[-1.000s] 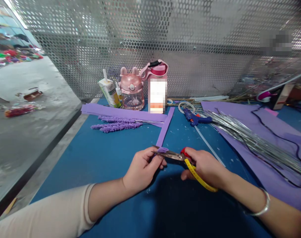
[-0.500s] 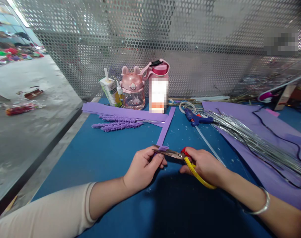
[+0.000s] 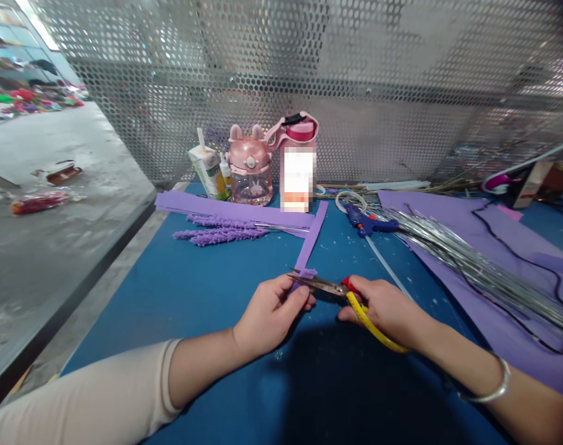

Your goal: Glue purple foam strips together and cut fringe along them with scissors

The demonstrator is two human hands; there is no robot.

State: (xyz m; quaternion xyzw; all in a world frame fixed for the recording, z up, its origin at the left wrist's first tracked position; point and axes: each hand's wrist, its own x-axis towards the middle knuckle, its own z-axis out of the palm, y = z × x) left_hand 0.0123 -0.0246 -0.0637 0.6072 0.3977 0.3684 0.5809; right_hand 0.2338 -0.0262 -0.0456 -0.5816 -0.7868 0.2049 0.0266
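My left hand (image 3: 272, 315) pinches a purple strip (image 3: 311, 238), which runs away from my fingers across the table. My right hand (image 3: 385, 309) grips scissors (image 3: 326, 285) by their handles. The blades reach left over the strip, right by my left fingertips, and a small folded bit of purple shows at the blades. A yellow measuring tape (image 3: 371, 327) hangs in a curve by the scissor handle, under my right hand. Behind the hands lie purple lavender-like sprigs (image 3: 219, 233) and a stack of wider purple strips (image 3: 235, 211).
A blue glue gun (image 3: 367, 224) lies right of the strip, beside a bundle of silvery wires (image 3: 466, 266) on purple sheets (image 3: 424, 204). At the back stand a drink carton (image 3: 210, 173), a rabbit-eared cup (image 3: 251, 167) and a pink bottle (image 3: 301, 131). A perforated metal panel (image 3: 262, 68) rises behind.
The scissor blades stay at the strip, with their tips slightly farther apart. The small purple piece at the blades has shifted slightly. Both hands are almost in the same place.
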